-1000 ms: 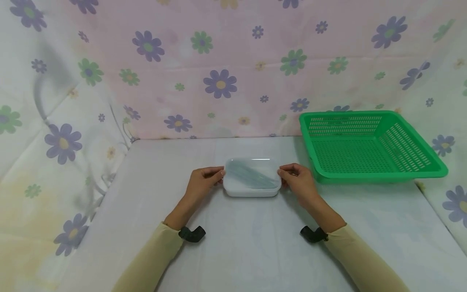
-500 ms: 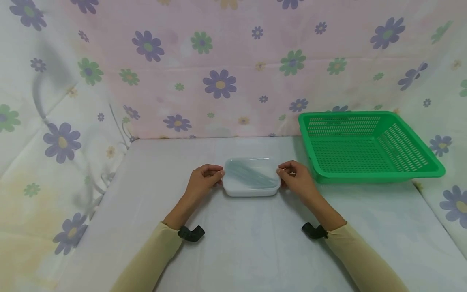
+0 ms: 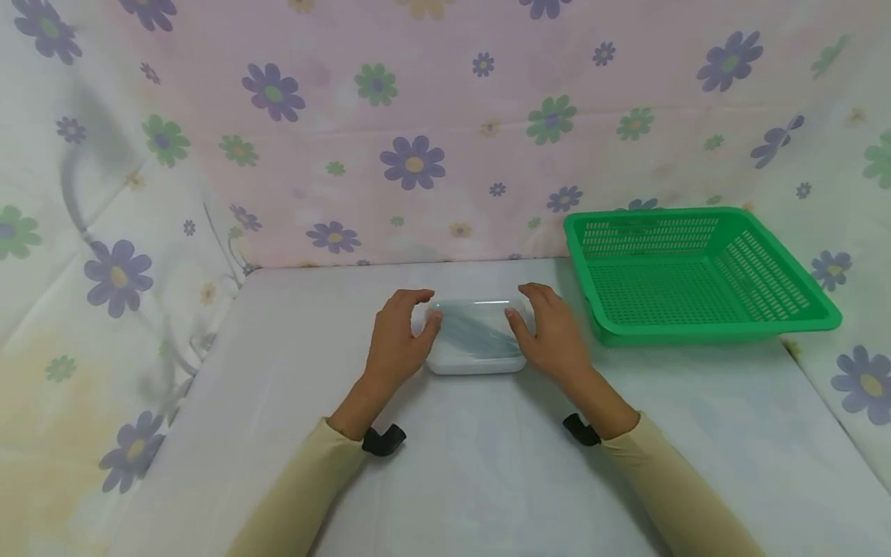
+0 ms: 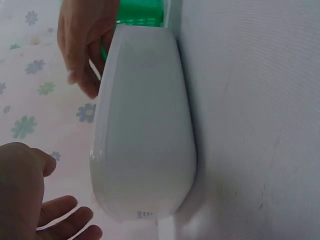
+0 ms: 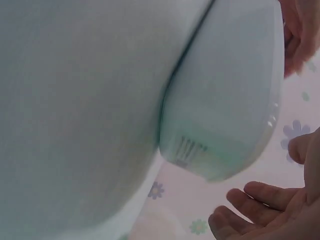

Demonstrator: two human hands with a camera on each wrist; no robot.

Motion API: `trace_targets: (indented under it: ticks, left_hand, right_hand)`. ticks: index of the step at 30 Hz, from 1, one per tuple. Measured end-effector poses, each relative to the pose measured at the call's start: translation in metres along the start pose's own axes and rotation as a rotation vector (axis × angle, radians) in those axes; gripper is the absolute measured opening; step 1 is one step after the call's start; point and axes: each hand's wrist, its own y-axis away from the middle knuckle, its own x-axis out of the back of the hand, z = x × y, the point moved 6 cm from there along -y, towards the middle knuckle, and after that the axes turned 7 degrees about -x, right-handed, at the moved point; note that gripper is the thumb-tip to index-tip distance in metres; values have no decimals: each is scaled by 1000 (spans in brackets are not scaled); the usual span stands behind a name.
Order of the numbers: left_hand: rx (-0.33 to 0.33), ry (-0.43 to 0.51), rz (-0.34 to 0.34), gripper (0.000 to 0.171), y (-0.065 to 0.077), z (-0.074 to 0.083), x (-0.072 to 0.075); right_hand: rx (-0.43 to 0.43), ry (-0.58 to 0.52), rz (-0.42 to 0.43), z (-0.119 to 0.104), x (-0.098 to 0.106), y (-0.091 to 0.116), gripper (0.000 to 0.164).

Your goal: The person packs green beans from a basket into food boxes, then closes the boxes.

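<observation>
A white rectangular box [image 3: 476,365] with a clear lid sits on the white table. Through the lid shows a greyish-blue, long shape [image 3: 476,333] lying diagonally; its kind is unclear. My left hand [image 3: 397,340] is at the box's left end, thumb and fingers spread apart, overlapping the lid's corner. At the other end my right hand [image 3: 553,340] mirrors it with parted fingers. In the left wrist view, a gap separates the left fingers from the box wall [image 4: 145,115]. The right wrist view likewise has the right fingers [image 5: 265,200] off the box [image 5: 225,85].
A green plastic basket [image 3: 696,333] with slotted sides stands at the back right, beyond my right hand. Floral cloth [image 3: 452,108] hangs behind the table and along both sides. Black curved pieces [image 3: 384,441] are worn at both wrists.
Both hands have let go of the box's ends, lifted and spread their fingers, moving inward over the lid's edges. The box has stayed in about the same place.
</observation>
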Motion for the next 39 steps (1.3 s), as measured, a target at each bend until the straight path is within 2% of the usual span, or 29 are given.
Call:
trace_targets:
  ticks: [3,7,11,14,20,26,39]
  left_hand:
    - [-30,-75,-58,49,-3,6,-14]
    - [-45,-137,-133,56,-3,9,-33]
    - [-54,-176,-186,60,0,9,-42]
    - [-58,-173,-206,63,2,8,-45]
    - [-94,-140,-195,60,2,6,-49]
    - [-112,-150,-176,57,1,5,-51]
    - [-82,-177,-217,61,2,1,-51]
  right_hand:
    - [60,44,-20,-7,-9,-2,56]
    - [86,101,-110,-5,-24,-3,63]
    - [93,106,-227,-3,-35,-2,68]
    - [113,102,-270,-4,-39,-1,68]
    - [156,94,-252,-6,-39,1,68]
    - [189,70,-219,-5,-38,1,66]
    - [192,70,-213,-3,-40,0,66]
